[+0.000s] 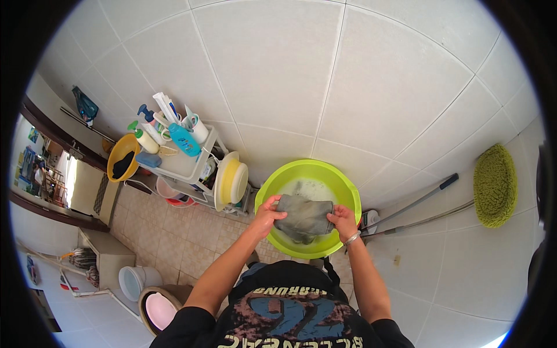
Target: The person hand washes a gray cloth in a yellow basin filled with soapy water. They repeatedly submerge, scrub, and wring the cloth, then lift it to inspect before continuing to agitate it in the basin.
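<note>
Two hands grip a wet grey cloth [304,218] over a lime-green basin [346,188] of soapy water: left hand [268,213] fingers clenched on its left edge, right hand [342,221] fingers clenched on its right.

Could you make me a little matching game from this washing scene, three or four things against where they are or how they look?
Things:
1. basin
2. grey cloth
3. blue bottle
4. green mop head

Descriptions:
A. standing on the rack shelf
B. held by the left hand and right hand
C. lime green, with soapy water
D. far right, against the tiles

Pairs: 1-C, 2-B, 3-A, 4-D
</note>
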A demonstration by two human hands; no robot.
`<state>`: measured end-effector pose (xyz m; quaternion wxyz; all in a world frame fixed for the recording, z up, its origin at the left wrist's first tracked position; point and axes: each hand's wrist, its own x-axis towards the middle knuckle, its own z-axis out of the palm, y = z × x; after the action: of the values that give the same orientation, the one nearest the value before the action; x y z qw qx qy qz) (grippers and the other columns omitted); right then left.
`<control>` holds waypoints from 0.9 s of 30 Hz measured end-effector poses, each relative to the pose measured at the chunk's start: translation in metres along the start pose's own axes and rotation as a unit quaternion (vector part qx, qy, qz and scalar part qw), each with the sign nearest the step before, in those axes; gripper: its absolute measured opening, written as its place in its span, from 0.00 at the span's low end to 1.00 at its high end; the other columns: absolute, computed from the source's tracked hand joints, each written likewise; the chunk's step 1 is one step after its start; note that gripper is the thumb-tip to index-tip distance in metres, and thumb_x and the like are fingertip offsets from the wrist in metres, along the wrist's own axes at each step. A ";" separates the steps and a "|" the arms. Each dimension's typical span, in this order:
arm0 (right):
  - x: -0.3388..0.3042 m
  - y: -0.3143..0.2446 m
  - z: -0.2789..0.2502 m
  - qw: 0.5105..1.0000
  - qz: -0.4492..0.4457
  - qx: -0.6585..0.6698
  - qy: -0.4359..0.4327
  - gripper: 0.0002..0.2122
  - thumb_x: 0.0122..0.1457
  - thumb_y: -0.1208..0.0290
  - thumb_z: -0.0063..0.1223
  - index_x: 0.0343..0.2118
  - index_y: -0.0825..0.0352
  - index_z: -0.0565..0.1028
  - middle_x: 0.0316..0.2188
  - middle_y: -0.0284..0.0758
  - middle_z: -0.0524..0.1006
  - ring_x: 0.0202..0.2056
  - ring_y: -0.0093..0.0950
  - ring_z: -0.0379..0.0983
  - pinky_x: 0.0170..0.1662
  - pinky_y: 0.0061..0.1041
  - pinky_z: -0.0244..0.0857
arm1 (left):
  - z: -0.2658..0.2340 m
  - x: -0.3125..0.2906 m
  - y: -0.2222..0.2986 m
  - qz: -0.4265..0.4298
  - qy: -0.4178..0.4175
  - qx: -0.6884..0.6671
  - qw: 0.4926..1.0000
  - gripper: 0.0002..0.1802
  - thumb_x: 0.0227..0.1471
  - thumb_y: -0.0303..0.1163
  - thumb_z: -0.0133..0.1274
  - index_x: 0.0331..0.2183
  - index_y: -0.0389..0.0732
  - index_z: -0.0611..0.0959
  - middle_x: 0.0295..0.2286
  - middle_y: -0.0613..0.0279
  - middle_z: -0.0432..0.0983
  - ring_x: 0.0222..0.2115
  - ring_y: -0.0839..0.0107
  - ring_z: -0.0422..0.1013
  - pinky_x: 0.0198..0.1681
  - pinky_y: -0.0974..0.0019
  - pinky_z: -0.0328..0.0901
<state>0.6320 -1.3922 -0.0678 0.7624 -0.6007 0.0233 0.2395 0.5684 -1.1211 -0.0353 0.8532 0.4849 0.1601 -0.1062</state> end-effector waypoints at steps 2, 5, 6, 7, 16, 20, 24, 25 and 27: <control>0.002 0.003 -0.001 1.000 0.002 -0.023 0.013 0.11 0.55 0.86 0.51 0.42 0.70 0.74 0.35 0.31 0.80 0.32 0.18 0.75 0.34 0.16 0.67 | -0.009 0.003 -0.007 0.007 0.020 0.010 1.000 0.32 0.45 0.15 0.56 0.53 0.40 0.71 0.42 0.59 0.75 0.43 0.70 0.71 0.48 0.64 0.64; -0.008 -0.015 0.016 0.999 0.024 -0.021 0.040 0.10 0.56 0.85 0.49 0.42 0.72 0.74 0.34 0.31 0.80 0.32 0.20 0.75 0.35 0.18 0.66 | -0.018 -0.003 -0.003 -0.001 0.008 -0.014 1.000 0.31 0.45 0.15 0.56 0.53 0.41 0.72 0.42 0.59 0.75 0.42 0.69 0.71 0.48 0.65 0.64; -0.002 -0.002 0.003 0.993 0.006 -0.110 0.048 0.10 0.56 0.84 0.50 0.42 0.72 0.74 0.34 0.31 0.80 0.32 0.19 0.74 0.35 0.18 0.66 | -0.013 0.001 -0.006 -0.001 0.004 -0.008 1.000 0.30 0.46 0.16 0.56 0.53 0.40 0.72 0.41 0.59 0.75 0.42 0.69 0.71 0.48 0.65 0.65; 0.008 0.019 -0.017 0.978 -0.013 -0.200 0.061 0.11 0.57 0.83 0.50 0.42 0.71 0.75 0.33 0.30 0.79 0.31 0.19 0.74 0.35 0.18 0.66 | -0.007 0.007 -0.012 -0.001 -0.005 -0.004 1.000 0.29 0.47 0.17 0.56 0.52 0.38 0.72 0.41 0.59 0.75 0.41 0.70 0.72 0.48 0.65 0.65; 0.006 0.060 -0.005 0.989 -0.016 -0.097 0.115 0.11 0.59 0.70 0.57 0.42 0.70 0.77 0.30 0.26 0.77 0.31 0.15 0.69 0.36 0.17 0.63 | -0.034 0.011 -0.049 -0.145 0.062 -0.055 0.986 0.11 0.51 0.27 0.57 0.37 0.33 0.78 0.33 0.58 0.77 0.34 0.68 0.75 0.41 0.64 0.71; 0.014 0.088 -0.018 0.984 0.039 -0.149 0.091 0.07 0.57 0.66 0.59 0.30 0.65 0.78 0.22 0.23 0.72 0.24 0.14 0.64 0.26 0.17 0.57 | -0.056 0.013 -0.079 -0.139 0.089 -0.010 0.986 0.14 0.47 0.29 0.61 0.36 0.33 0.79 0.32 0.56 0.77 0.31 0.64 0.76 0.38 0.60 0.71; -0.001 0.084 -0.024 0.988 0.088 -0.095 0.088 0.07 0.51 0.70 0.58 0.20 0.60 0.73 0.16 0.23 0.67 0.18 0.16 0.60 0.21 0.18 0.55 | -0.046 0.010 -0.083 -0.119 0.106 0.091 0.983 0.13 0.42 0.29 0.61 0.31 0.31 0.81 0.26 0.59 0.76 0.27 0.68 0.74 0.31 0.63 0.68; -0.001 0.088 -0.026 0.991 0.088 -0.078 0.071 0.07 0.50 0.71 0.56 0.19 0.59 0.71 0.15 0.23 0.65 0.15 0.16 0.58 0.18 0.18 0.52 | -0.050 0.012 -0.087 -0.117 0.114 0.102 0.981 0.13 0.42 0.29 0.61 0.32 0.31 0.80 0.26 0.59 0.76 0.27 0.68 0.73 0.32 0.63 0.68; -0.011 0.078 -0.010 0.982 0.156 -0.071 0.074 0.07 0.51 0.69 0.55 0.19 0.59 0.71 0.14 0.23 0.64 0.14 0.16 0.58 0.17 0.17 0.52 | -0.056 0.008 -0.092 -0.121 0.141 0.090 0.978 0.14 0.42 0.28 0.62 0.34 0.31 0.80 0.28 0.57 0.77 0.29 0.66 0.74 0.33 0.61 0.68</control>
<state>0.5945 -1.3925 -0.1373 0.6674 -0.6580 0.1565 0.3115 0.5349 -1.1195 -0.1386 0.7557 0.5471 0.3258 -0.1533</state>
